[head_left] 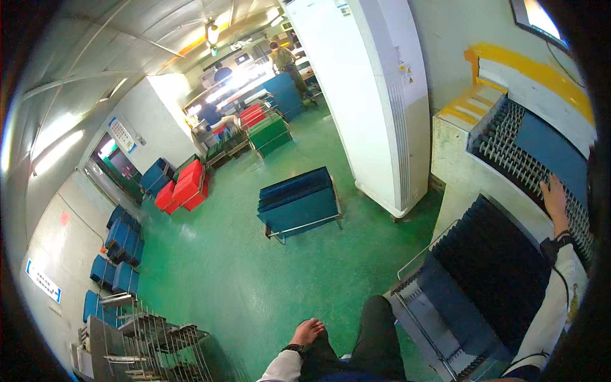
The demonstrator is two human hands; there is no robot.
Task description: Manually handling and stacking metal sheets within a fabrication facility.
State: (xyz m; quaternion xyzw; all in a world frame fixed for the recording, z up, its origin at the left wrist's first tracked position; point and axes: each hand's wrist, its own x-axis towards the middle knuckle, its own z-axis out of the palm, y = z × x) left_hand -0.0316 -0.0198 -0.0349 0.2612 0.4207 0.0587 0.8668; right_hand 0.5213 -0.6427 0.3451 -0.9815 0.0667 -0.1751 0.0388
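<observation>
My right hand (555, 196) reaches over the roller conveyor (503, 137) at the right, fingers stretched out and apart. Its fingertips are at the lower edge of a flat blue panel (552, 153) lying on the rollers; whether they press on it I cannot tell. Below that arm stands a rack (439, 344) packed with upright dark blue panels (490, 274), close by my right leg. My left hand (309, 332) rests on my left thigh, its fingers loosely curled with nothing seen in them.
A tall white cabinet-like unit (363, 95) stands beyond the conveyor. On the green floor (210, 267) sits another rack of blue panels (299, 204). Red stacks (191, 184) and blue stacks (124, 239) line the left; empty metal racks (159, 344) stand lower left. A person (283, 60) is far back.
</observation>
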